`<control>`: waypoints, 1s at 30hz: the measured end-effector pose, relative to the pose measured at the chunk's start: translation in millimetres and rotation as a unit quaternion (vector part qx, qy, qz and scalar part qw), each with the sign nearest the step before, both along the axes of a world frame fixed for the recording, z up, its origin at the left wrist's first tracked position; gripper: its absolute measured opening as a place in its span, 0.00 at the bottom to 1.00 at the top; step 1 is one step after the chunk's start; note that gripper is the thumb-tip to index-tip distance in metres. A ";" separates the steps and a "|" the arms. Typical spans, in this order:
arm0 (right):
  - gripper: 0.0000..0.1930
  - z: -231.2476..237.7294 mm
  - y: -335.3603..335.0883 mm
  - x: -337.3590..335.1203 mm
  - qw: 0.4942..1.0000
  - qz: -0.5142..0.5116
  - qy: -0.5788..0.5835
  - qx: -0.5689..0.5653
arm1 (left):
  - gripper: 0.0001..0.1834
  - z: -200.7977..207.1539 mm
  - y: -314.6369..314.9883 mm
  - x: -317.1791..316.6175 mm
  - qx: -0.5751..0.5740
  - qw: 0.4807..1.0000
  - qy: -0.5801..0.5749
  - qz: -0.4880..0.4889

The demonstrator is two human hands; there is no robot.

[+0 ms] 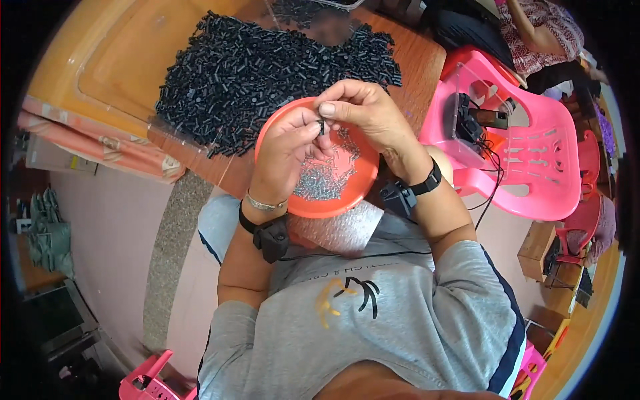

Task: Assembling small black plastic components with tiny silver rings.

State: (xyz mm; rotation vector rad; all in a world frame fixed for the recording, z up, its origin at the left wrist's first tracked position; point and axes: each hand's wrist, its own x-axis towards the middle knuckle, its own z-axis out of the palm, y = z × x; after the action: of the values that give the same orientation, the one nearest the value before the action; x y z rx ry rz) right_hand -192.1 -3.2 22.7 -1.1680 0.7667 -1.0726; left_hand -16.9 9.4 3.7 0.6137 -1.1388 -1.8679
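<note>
Both hands meet above the orange bowl (313,203) of small screws: the left hand (288,150) and right hand (365,112) share a narrow fingertip grip on one small black part (321,126), near the black heap (267,70) on the desk (120,67)

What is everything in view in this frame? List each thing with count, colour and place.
small part: one, black, pinched between both hands above the dish
dish: one, orange-red, round, at the table edge over the lap
small metal pieces: many, silvery grey, lying in the dish
heap of small cylinders: too many to count, black, on the table beyond the dish
table: one, wooden, orange-brown, upper left
plastic chair: one, pink, to the right, with a clear box of dark gear on its seat
another person: one, patterned top, upper right
wrist devices: two, black, one on each wrist
left hand: fingers on the part
right hand: fingers on the part
</note>
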 end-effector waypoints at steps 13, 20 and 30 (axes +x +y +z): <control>0.06 0.6 8.6 10.5 0.988 -0.072 0.088 -0.102 | 0.08 4.0 3.8 -4.5 -0.016 0.995 -0.072 0.069; 0.06 8.6 4.1 -2.2 0.992 0.004 0.085 -0.096 | 0.08 2.2 1.9 -1.1 -0.003 0.997 -0.050 0.052; 0.13 3.5 7.7 1.9 0.980 0.006 0.124 -0.154 | 0.09 -0.9 0.6 -0.4 0.040 0.998 0.035 0.042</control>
State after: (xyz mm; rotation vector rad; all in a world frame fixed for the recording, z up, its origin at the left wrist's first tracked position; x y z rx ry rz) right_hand -190.2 4.4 26.2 -1.5914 0.8023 -1.0729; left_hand -17.3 9.9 2.8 0.6266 -0.9834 -1.8550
